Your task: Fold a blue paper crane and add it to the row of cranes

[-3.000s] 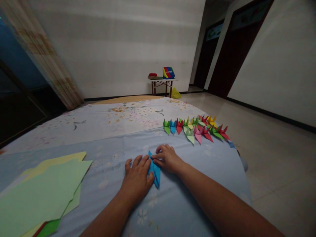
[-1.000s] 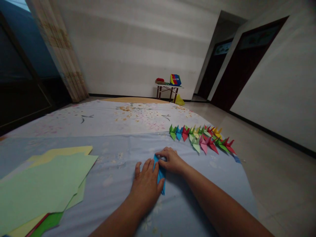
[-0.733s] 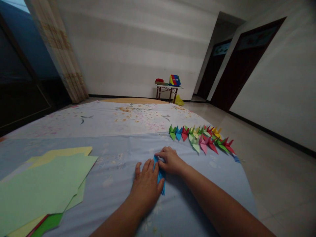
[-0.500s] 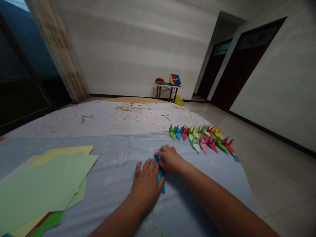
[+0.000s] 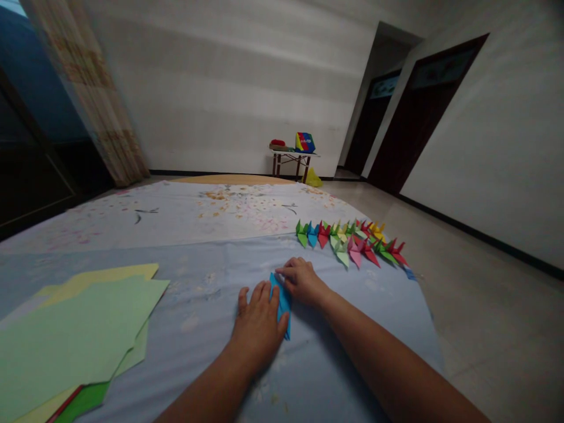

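A narrow, folded piece of blue paper [image 5: 283,302] lies on the tablecloth between my two hands. My left hand [image 5: 259,316] rests flat over its left side, fingers spread, the thumb near the paper's lower point. At the upper right edge is my right hand [image 5: 303,281], its fingers bent and closed together against the paper, the index finger near the top tip. Part of the paper is hidden under the left fingers.
Loose sheets of coloured paper, a pale green one [image 5: 88,329] on top, lie at the left. Several folded paper cranes [image 5: 355,249] stand in rows at the right edge of the tablecloth [image 5: 211,341]. A small table [image 5: 293,154] with a colourful box stands by the far wall.
My right hand has shifted slightly off the paper to the right, so more of the blue paper shows. The left hand stays on it. The whole view has turned a little.
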### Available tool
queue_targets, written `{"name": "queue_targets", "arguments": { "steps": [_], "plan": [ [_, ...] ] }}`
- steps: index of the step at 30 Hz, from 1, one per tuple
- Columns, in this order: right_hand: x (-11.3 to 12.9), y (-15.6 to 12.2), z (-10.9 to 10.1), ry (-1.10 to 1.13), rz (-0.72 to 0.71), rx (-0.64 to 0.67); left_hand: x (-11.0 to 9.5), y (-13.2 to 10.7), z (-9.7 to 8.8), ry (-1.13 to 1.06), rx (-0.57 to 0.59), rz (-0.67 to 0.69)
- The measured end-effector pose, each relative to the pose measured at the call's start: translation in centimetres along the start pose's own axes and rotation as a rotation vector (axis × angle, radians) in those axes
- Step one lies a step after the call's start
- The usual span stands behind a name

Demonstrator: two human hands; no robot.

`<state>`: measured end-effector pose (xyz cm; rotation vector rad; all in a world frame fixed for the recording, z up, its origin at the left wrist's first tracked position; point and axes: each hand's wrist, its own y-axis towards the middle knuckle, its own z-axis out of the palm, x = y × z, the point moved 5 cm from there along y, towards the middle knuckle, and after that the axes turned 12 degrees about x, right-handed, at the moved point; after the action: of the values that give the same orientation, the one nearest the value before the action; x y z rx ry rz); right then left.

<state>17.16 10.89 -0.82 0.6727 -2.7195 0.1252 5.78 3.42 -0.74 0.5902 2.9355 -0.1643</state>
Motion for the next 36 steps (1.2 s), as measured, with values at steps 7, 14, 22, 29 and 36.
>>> {"name": "queue_targets", "arguments": {
  "steps": [7, 14, 22, 29, 36],
  "plan": [
    [1.3, 0.1, 0.5, -0.129, -0.002, 0.063, 0.0, 0.0, 0.1, 0.025, -0.014, 0.001],
    [2.4, 0.2, -0.6, -0.251, -0.044, 0.149, -0.2, 0.0, 0.1, 0.04, -0.017, -0.008],
    [-0.5, -2.4, -0.4, 0.167, -0.022, 0.012, 1.6, 0.5, -1.2, -0.069, 0.033, 0.041],
    [0.3, -4.0, 0.3, 0.121, -0.083, 0.039, 4.0, 0.9, -1.1, -0.09, 0.159, 0.135],
    [0.2, -3.9, 0.6, 0.087, -0.087, 0.041, 4.1, 0.7, -0.7, -0.058, 0.192, 0.136]
  ]
}}
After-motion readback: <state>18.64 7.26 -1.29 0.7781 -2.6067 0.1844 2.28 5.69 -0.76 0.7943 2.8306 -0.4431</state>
